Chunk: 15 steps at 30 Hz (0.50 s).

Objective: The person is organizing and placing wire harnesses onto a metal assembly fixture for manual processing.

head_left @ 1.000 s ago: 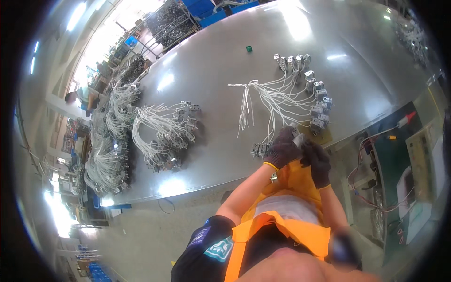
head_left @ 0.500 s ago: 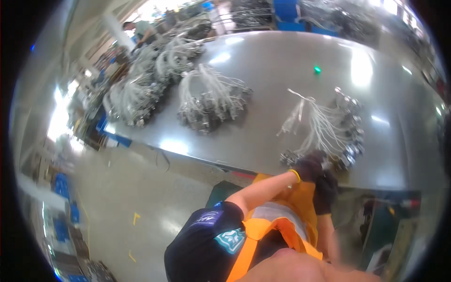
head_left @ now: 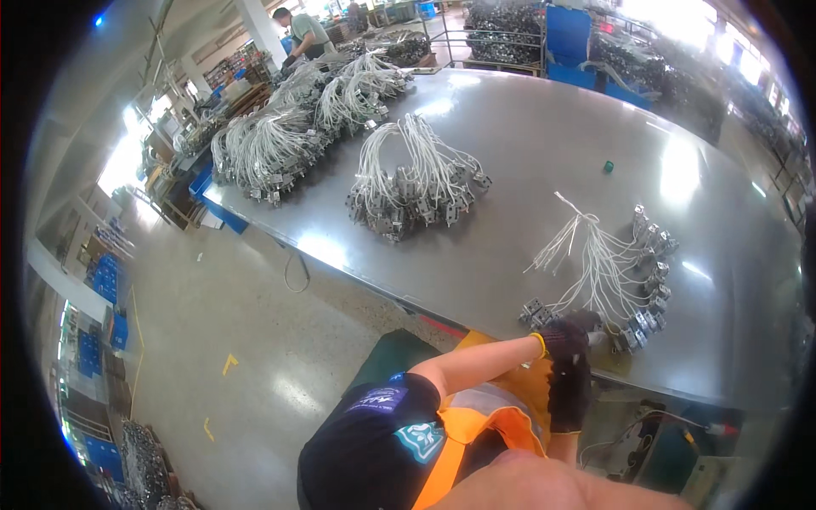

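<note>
My left hand [head_left: 567,335], in a dark glove with a yellow cuff, is at the table's near edge with its fingers curled. A small pale piece [head_left: 598,338] shows beside its fingertips; I cannot tell whether it is held. My right hand [head_left: 569,393], gloved alike, is just below, upright in front of the orange apron [head_left: 527,384]. Its fingers look closed near the left hand; what they hold is hidden. Beyond my hands lies a fan of white cables [head_left: 592,265] with metal blocks [head_left: 653,321] at their ends. Another metal block [head_left: 535,313] sits left of my left hand.
The metal table [head_left: 510,161] bears a cable bundle [head_left: 416,191] in the middle and larger heaps [head_left: 268,149] at the far left. A small green object [head_left: 609,167] lies toward the back. Another person [head_left: 303,38] bends over beyond the heaps. Blue bins [head_left: 568,38] stand behind.
The view has shifted, so the table and cables appear lower and further right. My right hand has dropped a little below the left; the left stays beside the cable fan.
</note>
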Tool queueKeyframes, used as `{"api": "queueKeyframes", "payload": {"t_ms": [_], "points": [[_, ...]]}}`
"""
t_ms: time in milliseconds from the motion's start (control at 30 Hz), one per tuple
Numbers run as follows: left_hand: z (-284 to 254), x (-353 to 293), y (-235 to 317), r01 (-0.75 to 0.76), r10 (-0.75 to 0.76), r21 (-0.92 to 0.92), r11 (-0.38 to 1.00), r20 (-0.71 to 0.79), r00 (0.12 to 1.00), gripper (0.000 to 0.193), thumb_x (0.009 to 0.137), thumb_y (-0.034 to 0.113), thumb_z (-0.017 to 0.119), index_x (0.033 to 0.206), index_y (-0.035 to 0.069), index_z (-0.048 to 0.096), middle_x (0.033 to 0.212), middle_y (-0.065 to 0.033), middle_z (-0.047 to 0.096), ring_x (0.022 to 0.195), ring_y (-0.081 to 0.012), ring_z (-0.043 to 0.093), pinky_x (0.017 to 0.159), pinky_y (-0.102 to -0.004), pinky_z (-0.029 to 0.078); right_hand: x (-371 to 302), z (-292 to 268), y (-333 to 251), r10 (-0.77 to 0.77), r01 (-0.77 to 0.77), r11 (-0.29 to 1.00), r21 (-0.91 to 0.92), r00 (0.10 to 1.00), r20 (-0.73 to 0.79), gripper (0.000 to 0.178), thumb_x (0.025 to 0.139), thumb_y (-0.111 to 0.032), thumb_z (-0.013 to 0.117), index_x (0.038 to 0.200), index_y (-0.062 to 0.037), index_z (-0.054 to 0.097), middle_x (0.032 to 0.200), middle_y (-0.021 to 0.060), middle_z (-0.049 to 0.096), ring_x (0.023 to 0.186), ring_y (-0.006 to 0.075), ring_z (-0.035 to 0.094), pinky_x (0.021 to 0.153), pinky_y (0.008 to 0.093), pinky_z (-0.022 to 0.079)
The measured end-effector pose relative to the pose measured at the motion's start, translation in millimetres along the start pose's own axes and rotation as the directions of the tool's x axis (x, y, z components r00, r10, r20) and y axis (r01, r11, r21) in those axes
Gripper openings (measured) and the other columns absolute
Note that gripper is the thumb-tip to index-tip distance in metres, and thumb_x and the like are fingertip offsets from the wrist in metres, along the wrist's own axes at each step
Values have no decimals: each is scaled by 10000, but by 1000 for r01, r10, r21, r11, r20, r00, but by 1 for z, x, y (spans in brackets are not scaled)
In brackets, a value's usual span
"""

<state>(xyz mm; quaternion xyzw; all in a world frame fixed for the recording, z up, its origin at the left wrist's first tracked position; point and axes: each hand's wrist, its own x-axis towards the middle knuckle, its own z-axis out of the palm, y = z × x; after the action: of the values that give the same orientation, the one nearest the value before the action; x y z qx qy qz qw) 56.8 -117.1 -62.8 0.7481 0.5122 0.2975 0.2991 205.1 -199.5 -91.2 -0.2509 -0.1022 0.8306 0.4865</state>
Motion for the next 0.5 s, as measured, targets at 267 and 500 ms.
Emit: {"api": "queueKeyframes", "payload": {"t_ms": [267, 500], "points": [[-73, -35, 85, -31, 8, -274, 961, -84, 996, 518, 917, 238, 568, 1367, 28, 422, 1114, -203, 628, 1063, -314, 613, 929, -422, 485, 20, 18, -23, -488, 499, 514, -697, 839, 240, 260, 981, -70, 506, 1215, 0, 594, 1203, 110, 609, 1118, 193, 585, 855, 325, 514], [-105, -44, 48, 35, -151, 463, 886, 216, 965, 585, 809, 477, 677, 1247, 110, 551, 1120, -180, 617, 1025, -380, 597, 898, -464, 464, 7, 45, -21, -443, 562, 246, -790, 790, 424, 278, 939, 57, 520, 1202, 33, 607, 1166, 101, 613, 1057, 202, 595, 897, 336, 498]]}}
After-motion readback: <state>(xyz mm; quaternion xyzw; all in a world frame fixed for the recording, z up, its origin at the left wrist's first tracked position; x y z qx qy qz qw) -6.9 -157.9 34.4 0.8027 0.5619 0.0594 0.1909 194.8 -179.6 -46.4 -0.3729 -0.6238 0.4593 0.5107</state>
